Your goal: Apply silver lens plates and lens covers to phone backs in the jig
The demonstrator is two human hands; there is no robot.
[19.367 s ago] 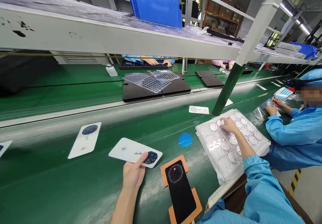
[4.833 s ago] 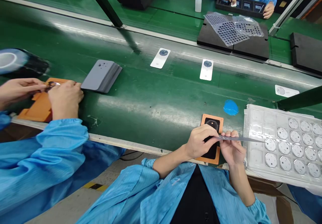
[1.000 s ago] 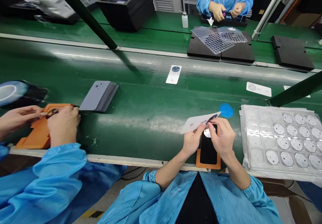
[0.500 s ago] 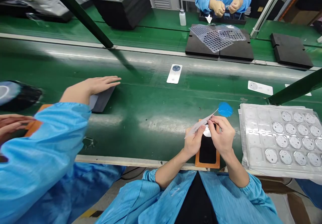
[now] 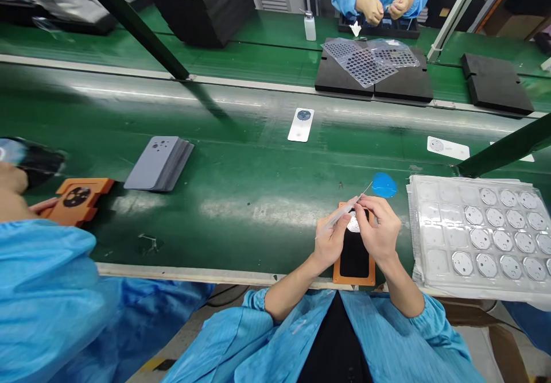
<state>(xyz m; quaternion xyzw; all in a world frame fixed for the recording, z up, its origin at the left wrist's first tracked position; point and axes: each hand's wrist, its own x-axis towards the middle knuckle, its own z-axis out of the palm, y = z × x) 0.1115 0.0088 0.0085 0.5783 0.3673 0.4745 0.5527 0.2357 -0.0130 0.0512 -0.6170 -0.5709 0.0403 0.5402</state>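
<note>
A thin pale phone back cover [image 5: 334,220] is held tilted, nearly edge-on to me. My left hand [image 5: 330,243] is closed on its lower left part, thumb on top. The fingers of my right hand [image 5: 381,228] pinch its upper right edge, close to the left thumb. Directly below lies an orange fixture [image 5: 341,279] with a black pad [image 5: 354,254], partly covered by my hands. A white round piece [image 5: 353,223] shows between my thumbs; whether it touches the cover I cannot tell. A blue disc [image 5: 384,185] lies just beyond my right hand.
A clear tray [image 5: 439,236] with several white round parts stands at right. White phone covers [image 5: 301,125] lie farther back on the green belt. At left are a stack of grey covers [image 5: 152,163] and a co-worker's sleeve [image 5: 43,291] near another orange fixture [image 5: 77,199]. A green post [image 5: 503,147] slants in at right.
The co-worker's arm at left has drawn back, uncovering the grey stack and the orange fixture. The cover in my hands has tipped more edge-on; my hands have barely moved.
</note>
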